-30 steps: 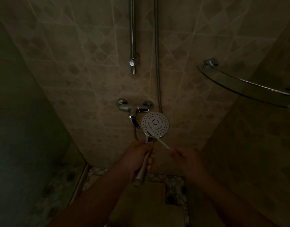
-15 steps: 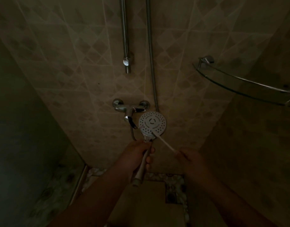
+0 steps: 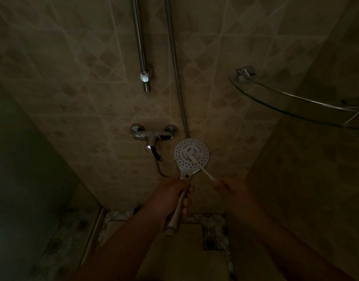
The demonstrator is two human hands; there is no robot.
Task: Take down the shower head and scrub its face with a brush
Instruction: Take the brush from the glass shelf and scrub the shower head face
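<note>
The shower head (image 3: pixel 191 156) is off its mount and up in front of you, round white face turned toward you, just below and right of the mixer tap (image 3: pixel 154 135) on the tiled wall (image 3: pixel 73 78). Your left hand (image 3: pixel 170 194) wraps its fingers around the handle, holding it steady. The brush (image 3: pixel 197 161), thin and white, lies with its head on the middle of the face, and your right hand (image 3: pixel 233 191) pinches the far end of its stick. You're in the scrubbing step, I'd say. Next, work the bristles out across the nozzle holes toward the rim, keeping the head braced against the push.
</note>
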